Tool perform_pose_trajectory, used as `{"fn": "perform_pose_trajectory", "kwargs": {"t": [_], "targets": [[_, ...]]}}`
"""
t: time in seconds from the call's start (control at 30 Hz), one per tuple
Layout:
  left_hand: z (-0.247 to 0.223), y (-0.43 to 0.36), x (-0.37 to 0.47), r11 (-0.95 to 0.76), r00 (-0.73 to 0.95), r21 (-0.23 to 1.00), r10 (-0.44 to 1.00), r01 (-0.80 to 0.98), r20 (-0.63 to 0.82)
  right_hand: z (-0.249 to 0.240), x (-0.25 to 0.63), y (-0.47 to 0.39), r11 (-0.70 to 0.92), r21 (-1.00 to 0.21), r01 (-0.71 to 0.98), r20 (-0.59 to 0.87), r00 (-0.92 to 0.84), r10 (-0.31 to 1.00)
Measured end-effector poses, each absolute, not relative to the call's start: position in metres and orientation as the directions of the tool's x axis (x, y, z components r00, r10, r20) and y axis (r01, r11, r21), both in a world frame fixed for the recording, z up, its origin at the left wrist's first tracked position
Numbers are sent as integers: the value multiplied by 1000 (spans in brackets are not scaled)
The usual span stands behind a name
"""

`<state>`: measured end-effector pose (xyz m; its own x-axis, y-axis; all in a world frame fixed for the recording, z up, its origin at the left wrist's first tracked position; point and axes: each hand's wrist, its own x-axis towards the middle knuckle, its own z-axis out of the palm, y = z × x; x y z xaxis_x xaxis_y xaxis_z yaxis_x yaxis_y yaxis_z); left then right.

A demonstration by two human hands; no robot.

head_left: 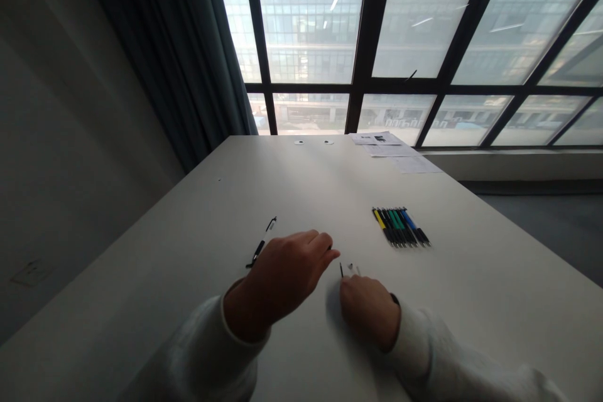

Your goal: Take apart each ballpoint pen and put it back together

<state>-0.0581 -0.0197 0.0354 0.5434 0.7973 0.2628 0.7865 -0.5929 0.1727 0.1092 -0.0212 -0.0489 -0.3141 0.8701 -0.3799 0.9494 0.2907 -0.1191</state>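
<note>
My left hand hovers over the table with thumb and fingers pinched together. A small dark bit shows at its fingertips, too little to name. Beside and partly behind that hand lies a black and white pen. Lower on the right, my right hand rests at the tabletop with its fingers curled closed. A thin dark stick-like piece juts out by its fingertips, and a small clear-and-dark piece is just beyond them. What the right fingers grip is hidden.
A row of pens with yellow, green, blue and black barrels lies to the right on the white table. Printed papers sit at the far right corner. Two small round fittings are near the far edge, below the windows.
</note>
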Motion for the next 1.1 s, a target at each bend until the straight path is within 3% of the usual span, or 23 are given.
{"fn": "perform_pose_trajectory", "kwargs": {"t": [0.23, 0.5, 0.63, 0.73, 1.1], "targets": [[31, -12, -65, -697, 622, 228, 713, 680, 323, -49, 119, -16, 328, -123, 937, -330, -350, 876], [-10, -11, -59, -815, 692, 189, 569, 548, 444, -41, 150, 0, 308, -178, 935, -102, -329, 939], [-64, -22, -67, -883, 765, 112, 453, 456, 458, -60, 168, -9, 277, -251, 927, 35, -277, 960], [-92, -30, -80, -891, 779, 81, 432, 447, 454, -81, 187, -15, 354, -335, 873, 87, -345, 934], [-102, -24, -91, -909, 836, 208, 415, 362, 359, -104, 209, -6, 380, -560, 736, 203, -323, 924]]}}
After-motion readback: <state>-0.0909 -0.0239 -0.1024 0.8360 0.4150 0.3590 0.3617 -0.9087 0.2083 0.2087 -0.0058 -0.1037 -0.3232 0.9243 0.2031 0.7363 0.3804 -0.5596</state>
